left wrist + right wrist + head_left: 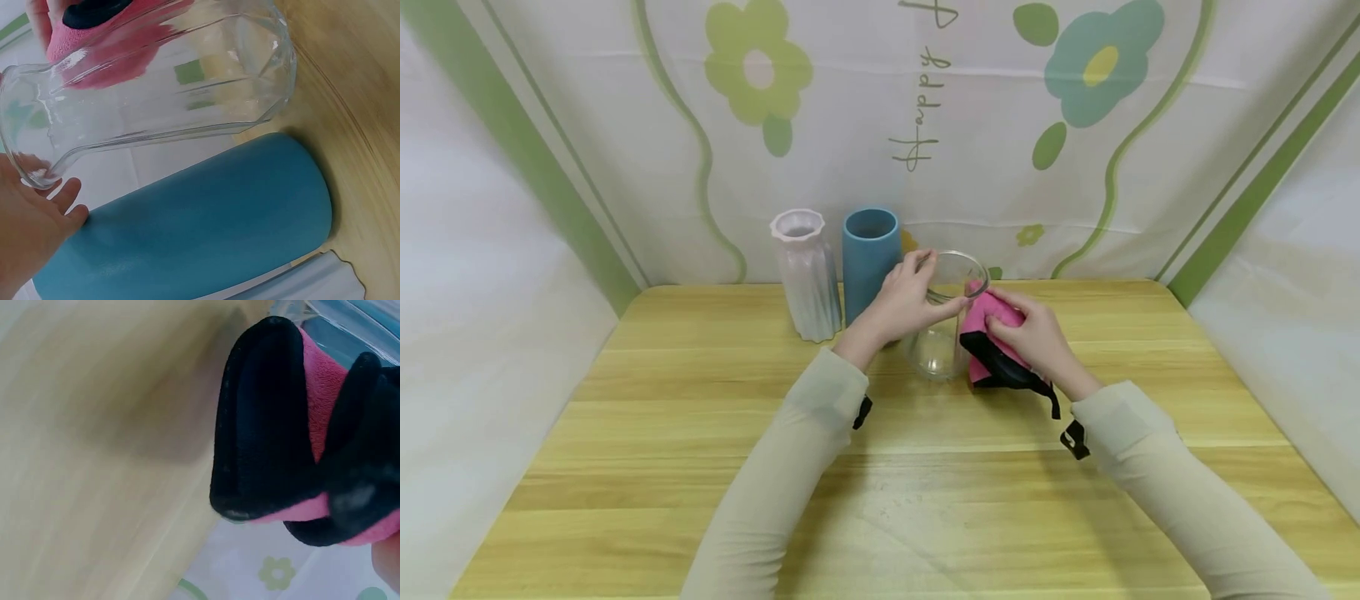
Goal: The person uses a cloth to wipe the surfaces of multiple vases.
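A clear glass vase (pixel 936 354) stands upright on the wooden table. My left hand (pixel 904 302) grips it by the rim, thumb on the near side and fingers on the far left side. In my right hand (pixel 1036 335) is a pink cloth with black edging (pixel 988 321), bunched up and held against the vase's right side. Through the glass, the pink of the cloth (pixel 119 59) shows in the left wrist view. The cloth's black-edged folds (pixel 269 419) fill much of the right wrist view and hide most of the right hand there.
Just left of the glass vase stands a tall blue vase (pixel 867 267), close to my left hand. Farther left is a pale fluted vase (pixel 811 287), pinkish above and grey-blue below. Behind the wooden table (pixel 880 508) hangs a white flowered curtain (pixel 850 108).
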### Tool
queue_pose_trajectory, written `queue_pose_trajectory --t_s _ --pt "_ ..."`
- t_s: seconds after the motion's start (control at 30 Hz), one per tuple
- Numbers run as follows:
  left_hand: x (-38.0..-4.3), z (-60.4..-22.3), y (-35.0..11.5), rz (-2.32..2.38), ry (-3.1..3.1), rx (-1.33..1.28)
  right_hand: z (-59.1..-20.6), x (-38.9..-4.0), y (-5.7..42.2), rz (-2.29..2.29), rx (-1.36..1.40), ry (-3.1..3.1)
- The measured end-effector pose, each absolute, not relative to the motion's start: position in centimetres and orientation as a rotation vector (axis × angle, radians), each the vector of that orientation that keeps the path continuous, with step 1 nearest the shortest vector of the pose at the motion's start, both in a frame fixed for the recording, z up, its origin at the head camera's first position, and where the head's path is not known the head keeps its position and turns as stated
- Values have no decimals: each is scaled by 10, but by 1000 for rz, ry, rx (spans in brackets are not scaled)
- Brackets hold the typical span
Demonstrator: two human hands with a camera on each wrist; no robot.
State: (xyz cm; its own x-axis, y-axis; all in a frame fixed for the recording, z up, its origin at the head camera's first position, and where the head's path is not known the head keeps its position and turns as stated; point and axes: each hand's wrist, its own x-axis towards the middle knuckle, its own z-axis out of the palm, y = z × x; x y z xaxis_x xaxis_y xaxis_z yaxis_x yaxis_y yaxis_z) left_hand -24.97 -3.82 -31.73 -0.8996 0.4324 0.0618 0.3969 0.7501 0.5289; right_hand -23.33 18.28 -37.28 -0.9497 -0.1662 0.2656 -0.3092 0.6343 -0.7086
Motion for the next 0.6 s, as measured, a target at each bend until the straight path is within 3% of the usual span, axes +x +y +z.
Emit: queue_pose_trajectory --t_s 0.6 --pt "-250 -324 -35 902 2887 646 -411 -235 194 1012 462 -2954"
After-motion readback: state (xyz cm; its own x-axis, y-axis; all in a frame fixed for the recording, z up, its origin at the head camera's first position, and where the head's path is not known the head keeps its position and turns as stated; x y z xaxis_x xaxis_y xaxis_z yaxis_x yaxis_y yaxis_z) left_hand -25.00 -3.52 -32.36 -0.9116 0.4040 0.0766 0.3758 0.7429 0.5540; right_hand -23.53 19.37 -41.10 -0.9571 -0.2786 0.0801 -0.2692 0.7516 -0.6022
